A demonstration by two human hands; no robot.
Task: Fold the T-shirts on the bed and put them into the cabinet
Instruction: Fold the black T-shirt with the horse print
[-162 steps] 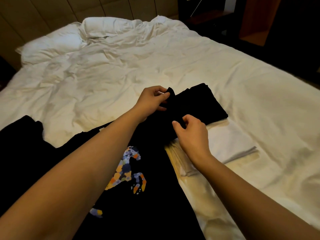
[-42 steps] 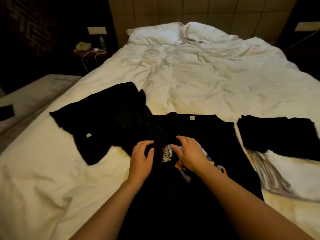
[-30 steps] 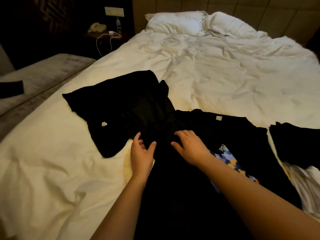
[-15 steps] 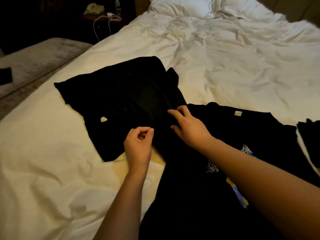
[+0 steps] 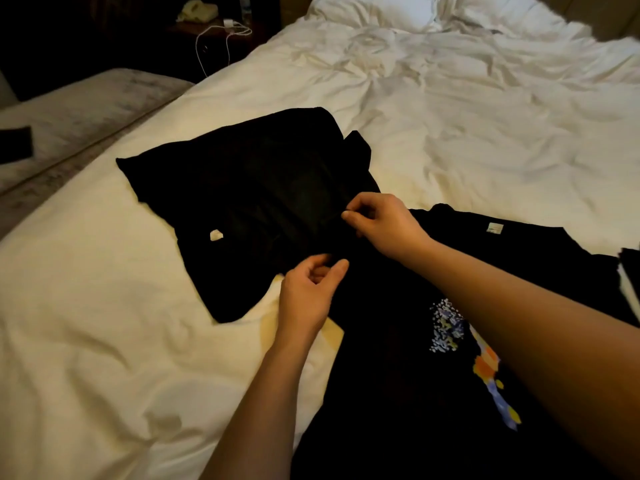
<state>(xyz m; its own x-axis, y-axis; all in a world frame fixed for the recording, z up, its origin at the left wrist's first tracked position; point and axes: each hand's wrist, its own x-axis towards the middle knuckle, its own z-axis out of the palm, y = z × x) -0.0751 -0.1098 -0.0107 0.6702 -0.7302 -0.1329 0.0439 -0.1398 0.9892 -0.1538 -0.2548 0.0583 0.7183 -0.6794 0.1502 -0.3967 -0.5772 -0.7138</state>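
Note:
A black T-shirt with a colourful print [image 5: 398, 375] lies spread on the white bed [image 5: 450, 116] right in front of me, neck label away from me. Its left sleeve overlaps a second, plain black T-shirt [image 5: 249, 188] lying crumpled to the left with a white tag showing. My right hand [image 5: 384, 223] pinches the black fabric where the two shirts meet. My left hand [image 5: 306, 296], fingers curled, pinches the black edge just below that spot. Which shirt each hand has hold of is hard to tell, black on black.
At the right edge the corner of a folded black shirt [image 5: 632, 261] shows. Pillows [image 5: 374, 8] lie at the head of the bed. A nightstand [image 5: 207, 26] with a phone and white cable stands far left, beside a pale bench [image 5: 86, 95] with a dark object [image 5: 15, 145].
Both hands moved left from the print to the shirt's left sleeve area. Their flat fingers have curled into pinches on the black fabric. My view has turned left and closer.

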